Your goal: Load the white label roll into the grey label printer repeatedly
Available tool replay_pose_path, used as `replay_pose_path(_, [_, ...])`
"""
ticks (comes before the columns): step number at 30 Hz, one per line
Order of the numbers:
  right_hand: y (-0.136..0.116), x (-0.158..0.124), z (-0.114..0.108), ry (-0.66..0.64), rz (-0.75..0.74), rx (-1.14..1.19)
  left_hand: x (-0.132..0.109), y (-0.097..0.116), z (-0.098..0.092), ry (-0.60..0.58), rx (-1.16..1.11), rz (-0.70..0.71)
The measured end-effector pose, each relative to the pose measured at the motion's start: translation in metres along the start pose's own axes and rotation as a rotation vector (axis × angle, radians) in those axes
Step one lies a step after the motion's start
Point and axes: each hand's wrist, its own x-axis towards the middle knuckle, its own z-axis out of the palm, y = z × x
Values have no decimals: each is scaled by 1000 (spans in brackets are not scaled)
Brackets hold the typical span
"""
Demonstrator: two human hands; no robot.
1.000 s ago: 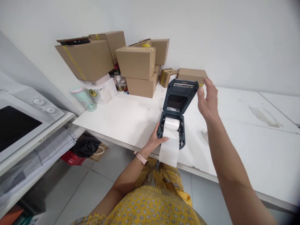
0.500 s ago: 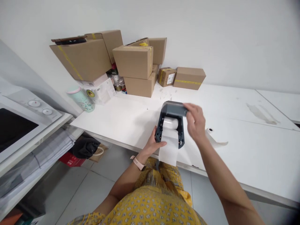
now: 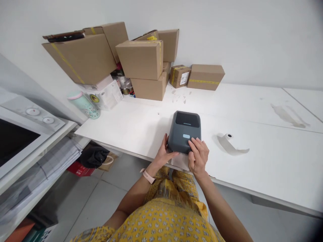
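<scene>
In the head view, a dark grey printer (image 3: 181,131) sits on the white table (image 3: 136,129), close to its near edge, with its lid lowered. The lid has a black window at the far end and a small pale blue panel nearer the person. A strip of white paper (image 3: 179,162) shows at the printer's near side, between the two hands, and reaches the table's edge.

The left hand (image 3: 163,155) cups the printer's near left corner, its fingers along the left side and its thumb across the near side, gripping the body between them. A pink wristband (image 3: 148,176) circles that wrist. The right hand (image 3: 199,156) lies at the near right corner, fingertips on the lid and thumb bent close to the near edge; whether it pinches the lid or only presses on it, I cannot tell.

To the right of the printer, well apart from it, lies a small paper roll (image 3: 230,144) with a curling loose end. At the far side stand a small carton (image 3: 179,77) and a longer carton (image 3: 205,78). More cardboard boxes (image 3: 140,60) are stacked far left, near a mint tumbler (image 3: 84,106). A white microwave (image 3: 54,126) stands at the left.
</scene>
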Motion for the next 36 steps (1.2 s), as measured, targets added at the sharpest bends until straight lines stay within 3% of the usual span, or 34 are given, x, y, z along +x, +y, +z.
replay_pose_path(4, [2,-16,10,25,34,3,-8,1,-4,-55,89,35])
replay_pose_path(7, [2,-21,15,34,66,-2,-16,14,-8,-77,305,143])
replay_pose_path(11, [4,-22,17,26,89,-35,-3,53,5,211,623,507])
replay_pose_path(13, [5,-23,17,35,85,-26,19,74,20,264,711,621])
replay_pose_path(16, [8,-25,16,24,67,8,55,88,44,159,794,524])
replay_pose_path(19, [10,-24,16,40,61,36,81,73,55,41,811,347])
replay_pose_path(23, [13,-23,19,127,25,136,91,36,50,-41,793,204])
replay_pose_path(26, [16,-27,25,144,39,155,88,27,50,-54,841,192])
replay_pose_path(29, [19,-32,30,153,68,165,90,43,58,-63,980,353])
replay_pose_path(32, [18,-30,25,151,35,180,91,66,63,-39,1080,664])
replay_pose_path(34, [15,-22,14,94,30,198,79,73,59,33,1047,838])
replay_pose_path(36, [9,-12,-1,22,103,268,50,68,48,194,915,881])
